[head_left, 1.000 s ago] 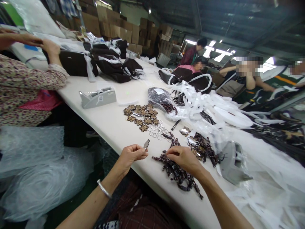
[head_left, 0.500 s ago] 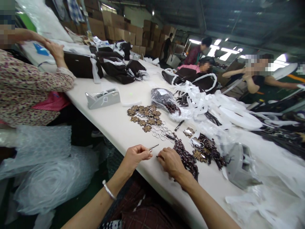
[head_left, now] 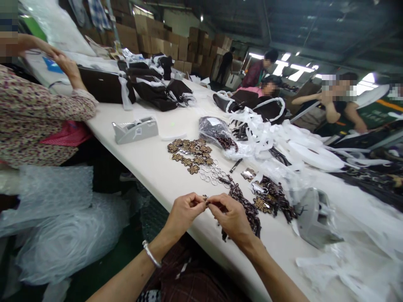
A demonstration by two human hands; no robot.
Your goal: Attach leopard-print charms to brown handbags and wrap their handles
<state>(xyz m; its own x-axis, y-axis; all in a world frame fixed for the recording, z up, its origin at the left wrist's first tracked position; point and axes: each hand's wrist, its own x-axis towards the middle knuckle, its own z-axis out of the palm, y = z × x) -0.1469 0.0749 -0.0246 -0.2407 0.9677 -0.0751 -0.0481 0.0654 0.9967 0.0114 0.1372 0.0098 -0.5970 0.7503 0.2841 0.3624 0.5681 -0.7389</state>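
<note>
My left hand (head_left: pixel 188 212) is closed in a pinch on a small metal ring (head_left: pixel 205 197), mostly hidden by the fingertips. Tip to tip with it, my right hand (head_left: pixel 229 214) pinches the end of a dark braided cord, and dark strands (head_left: pixel 224 235) hang below that hand. Beside the right hand lies a bundle of dark brown braided cords (head_left: pixel 243 201). Beyond the hands are loose metal rings (head_left: pixel 212 174) and a pile of leopard-print flower-shaped tags (head_left: pixel 192 152). More tags (head_left: pixel 262 204) lie among cords at the right.
A grey tape dispenser (head_left: pixel 136 130) stands at the left table edge, another (head_left: pixel 315 218) at the right. White strips (head_left: pixel 302 142) and plastic wrap cover the right side. Dark bags (head_left: pixel 151 90) lie farther back. A co-worker's sleeve (head_left: pixel 47 109) is at left, above bubble wrap (head_left: pixel 69 235).
My hands were apart and have come together at the fingertips. The right hand has lifted off the tabletop, with dark strands now hanging under it.
</note>
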